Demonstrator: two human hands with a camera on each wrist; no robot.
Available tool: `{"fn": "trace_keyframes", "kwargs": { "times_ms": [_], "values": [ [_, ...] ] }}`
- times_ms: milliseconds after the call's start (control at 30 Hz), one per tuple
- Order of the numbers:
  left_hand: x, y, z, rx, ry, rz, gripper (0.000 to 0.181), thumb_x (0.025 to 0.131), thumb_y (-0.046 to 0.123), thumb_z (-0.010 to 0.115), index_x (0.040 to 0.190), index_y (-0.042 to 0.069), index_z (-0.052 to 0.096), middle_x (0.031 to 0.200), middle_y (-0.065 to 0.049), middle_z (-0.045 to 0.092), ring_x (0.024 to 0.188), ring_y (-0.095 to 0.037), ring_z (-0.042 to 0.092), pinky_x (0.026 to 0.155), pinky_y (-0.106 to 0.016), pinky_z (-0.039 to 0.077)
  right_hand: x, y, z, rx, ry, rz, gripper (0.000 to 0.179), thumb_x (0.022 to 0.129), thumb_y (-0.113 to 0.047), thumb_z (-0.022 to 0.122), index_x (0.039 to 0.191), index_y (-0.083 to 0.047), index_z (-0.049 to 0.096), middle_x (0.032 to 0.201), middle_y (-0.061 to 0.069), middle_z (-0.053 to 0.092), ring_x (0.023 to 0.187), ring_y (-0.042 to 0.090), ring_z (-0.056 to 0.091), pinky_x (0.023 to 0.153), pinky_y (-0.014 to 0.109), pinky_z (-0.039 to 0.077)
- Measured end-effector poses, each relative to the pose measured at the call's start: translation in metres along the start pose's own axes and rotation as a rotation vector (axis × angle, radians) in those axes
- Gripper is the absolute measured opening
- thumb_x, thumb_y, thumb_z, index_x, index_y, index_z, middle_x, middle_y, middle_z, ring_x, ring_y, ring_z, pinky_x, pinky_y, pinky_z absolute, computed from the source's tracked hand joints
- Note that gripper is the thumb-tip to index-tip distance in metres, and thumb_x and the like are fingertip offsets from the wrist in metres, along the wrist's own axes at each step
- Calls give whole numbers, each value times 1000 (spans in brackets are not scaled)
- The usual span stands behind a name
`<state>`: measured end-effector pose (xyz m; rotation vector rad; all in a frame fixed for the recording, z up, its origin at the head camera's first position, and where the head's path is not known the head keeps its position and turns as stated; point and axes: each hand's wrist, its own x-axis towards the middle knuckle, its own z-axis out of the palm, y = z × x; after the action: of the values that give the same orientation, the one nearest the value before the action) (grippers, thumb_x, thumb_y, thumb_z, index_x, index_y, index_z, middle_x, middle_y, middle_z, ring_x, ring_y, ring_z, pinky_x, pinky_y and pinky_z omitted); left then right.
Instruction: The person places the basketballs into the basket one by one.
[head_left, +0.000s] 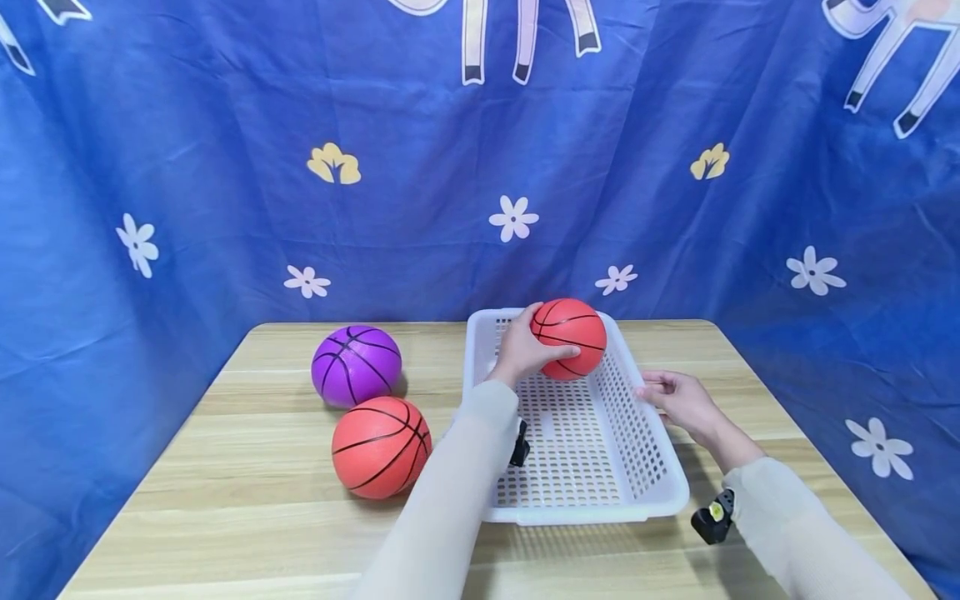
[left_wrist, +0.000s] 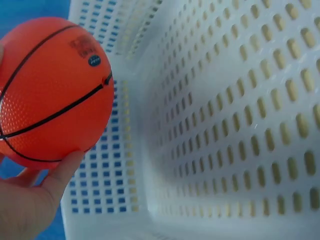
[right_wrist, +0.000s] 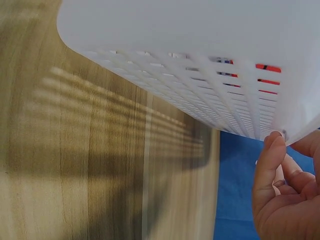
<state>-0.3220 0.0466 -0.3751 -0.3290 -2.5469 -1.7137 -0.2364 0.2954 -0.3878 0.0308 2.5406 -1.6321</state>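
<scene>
The left hand is clamped around the red toy basketball, at the far end of the white perforated basket; the right hand pinches the basket's right rim; it seems better to steady this rim and guide the ball gently

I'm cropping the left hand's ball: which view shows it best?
The left wrist view: the red ball looks largest there, with dark print visible, though the edge clips it. The head view shows it smaller, partly covered by the left hand. The right wrist view gives only red slivers, probably it, through slots in the basket.
</scene>
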Motion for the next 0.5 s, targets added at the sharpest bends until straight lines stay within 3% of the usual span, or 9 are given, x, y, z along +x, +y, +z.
{"fn": "trace_keyframes", "kwargs": {
  "times_ms": [233,500],
  "values": [
    [1,-6,13,11,-2,-7,89,66,31,88,141,16,43,130,-4,53,116,-21,51,89,-39,50,1,2,0,-1,7,1,49,96,-16,58,135,10,44,117,26,60,96,27,64,75,36,55],
    [-1,-14,16,42,-28,-28,91,67,30,88,143,16,39,134,-6,49,121,-23,47,93,-41,47,2,2,-1,8,6,0,48,96,-15,58,134,10,44,116,26,60,92,23,65,73,35,55]
  ]
}}
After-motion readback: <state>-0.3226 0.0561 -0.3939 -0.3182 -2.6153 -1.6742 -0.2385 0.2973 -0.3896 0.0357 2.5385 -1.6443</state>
